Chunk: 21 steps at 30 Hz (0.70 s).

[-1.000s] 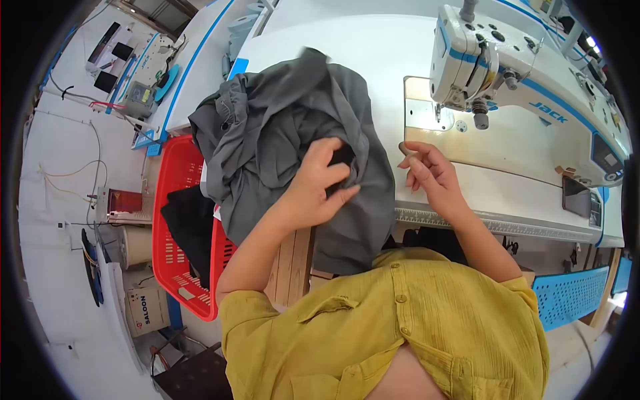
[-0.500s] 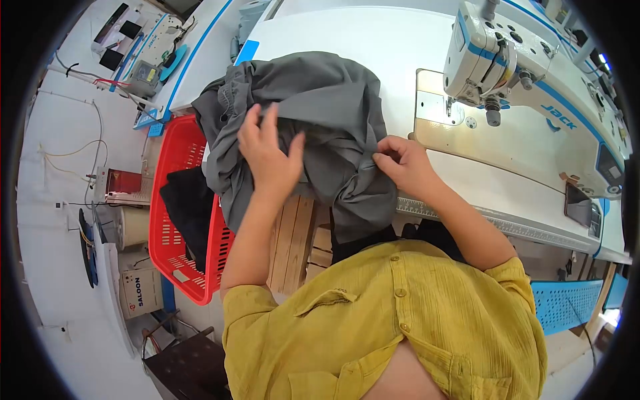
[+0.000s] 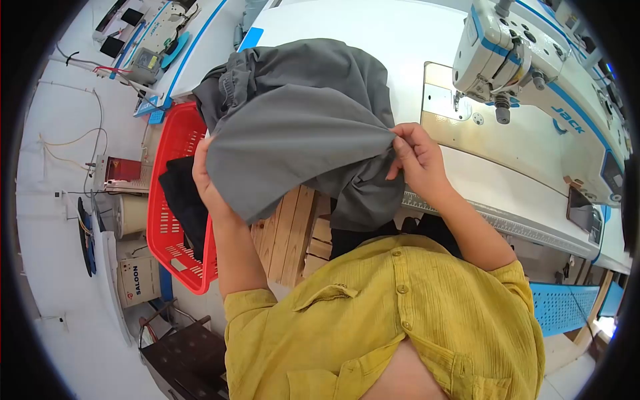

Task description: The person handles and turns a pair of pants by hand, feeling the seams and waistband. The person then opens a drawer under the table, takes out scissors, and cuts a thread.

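A grey garment (image 3: 300, 140) with a gathered, elasticated part at its upper left lies bunched over the front edge of the white sewing table (image 3: 313, 27). One panel of it is stretched smooth between my two hands. My left hand (image 3: 208, 177) grips the panel's left edge, its fingertips partly hidden by the cloth. On the other side, my right hand (image 3: 420, 160) pinches the panel's right corner between thumb and fingers. The lower part of the garment hangs off the table towards my lap.
A Jack sewing machine (image 3: 533, 80) stands right of the garment, its needle area (image 3: 457, 103) close to my right hand. Below left is a red basket (image 3: 157, 213) holding black cloth (image 3: 181, 200). A measuring scale (image 3: 493, 223) runs along the table's front edge.
My left hand has moved left and down from above the garment and now holds the panel's edge. The folded grey cloth is now spread taut. My right hand keeps its pinch, slightly further right.
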Tool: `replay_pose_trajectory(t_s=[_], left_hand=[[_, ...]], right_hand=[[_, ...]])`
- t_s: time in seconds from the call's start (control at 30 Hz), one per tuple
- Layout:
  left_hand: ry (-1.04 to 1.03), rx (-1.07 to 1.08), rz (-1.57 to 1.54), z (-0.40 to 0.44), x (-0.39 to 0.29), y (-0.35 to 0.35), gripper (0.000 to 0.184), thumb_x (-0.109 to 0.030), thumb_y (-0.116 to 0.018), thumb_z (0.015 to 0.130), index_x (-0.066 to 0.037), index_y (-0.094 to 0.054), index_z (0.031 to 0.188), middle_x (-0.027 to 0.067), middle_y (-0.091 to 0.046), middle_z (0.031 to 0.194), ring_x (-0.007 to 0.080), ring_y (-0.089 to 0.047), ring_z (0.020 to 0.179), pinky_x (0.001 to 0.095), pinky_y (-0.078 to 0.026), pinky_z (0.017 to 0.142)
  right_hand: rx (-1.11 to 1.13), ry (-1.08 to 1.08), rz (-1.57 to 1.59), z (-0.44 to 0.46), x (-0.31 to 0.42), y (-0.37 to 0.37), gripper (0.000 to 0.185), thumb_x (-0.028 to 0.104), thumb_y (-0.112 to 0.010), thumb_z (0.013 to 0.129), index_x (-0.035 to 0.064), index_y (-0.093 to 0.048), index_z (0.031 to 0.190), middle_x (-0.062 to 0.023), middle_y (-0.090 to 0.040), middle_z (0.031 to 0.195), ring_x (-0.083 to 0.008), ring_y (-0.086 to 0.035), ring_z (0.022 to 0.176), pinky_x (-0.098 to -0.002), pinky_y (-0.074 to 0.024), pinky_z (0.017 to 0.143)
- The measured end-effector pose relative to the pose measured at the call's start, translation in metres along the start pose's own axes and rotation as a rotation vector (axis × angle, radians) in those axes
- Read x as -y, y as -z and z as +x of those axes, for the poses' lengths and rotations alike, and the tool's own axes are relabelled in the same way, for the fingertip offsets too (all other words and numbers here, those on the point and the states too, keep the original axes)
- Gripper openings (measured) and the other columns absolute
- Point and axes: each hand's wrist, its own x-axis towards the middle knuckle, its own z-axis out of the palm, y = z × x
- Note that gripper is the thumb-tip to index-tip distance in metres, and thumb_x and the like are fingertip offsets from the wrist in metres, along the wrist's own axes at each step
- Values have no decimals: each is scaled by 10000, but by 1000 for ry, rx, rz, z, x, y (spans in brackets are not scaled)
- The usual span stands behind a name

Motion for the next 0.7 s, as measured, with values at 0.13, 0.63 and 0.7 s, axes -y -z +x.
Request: replay_pose_trajectory(t_s=[0.13, 0.63, 0.7], left_hand=[[91, 272, -310, -17, -24, 9, 259, 6, -603, 816, 18, -620, 1074, 130, -677, 1028, 175, -596, 834, 271, -473, 773], [201, -40, 490, 23, 45, 12, 455, -159, -695, 873, 55, -552, 1248, 143, -640, 1144, 201, -594, 1009, 279, -485, 852], [456, -42, 243, 28, 53, 7, 487, -176, -696, 879, 65, -530, 1268, 142, -638, 1149, 204, -596, 1013, 285, -486, 863]], right_hand=[[-32, -142, 88, 1, 16, 4, 141, 91, -458, 1011, 38, -505, 1132, -33, -573, 888, -99, -569, 639, -193, -448, 591], [382, 516, -539, -52, 63, 10, 72, -2, -598, 847, 21, -616, 912, -109, -642, 986, -236, -558, 814, -296, -460, 735], [496, 492, -677, -59, 63, 12, 48, 7, -618, 833, 20, -626, 879, -100, -644, 966, -251, -560, 804, -295, -459, 728]])
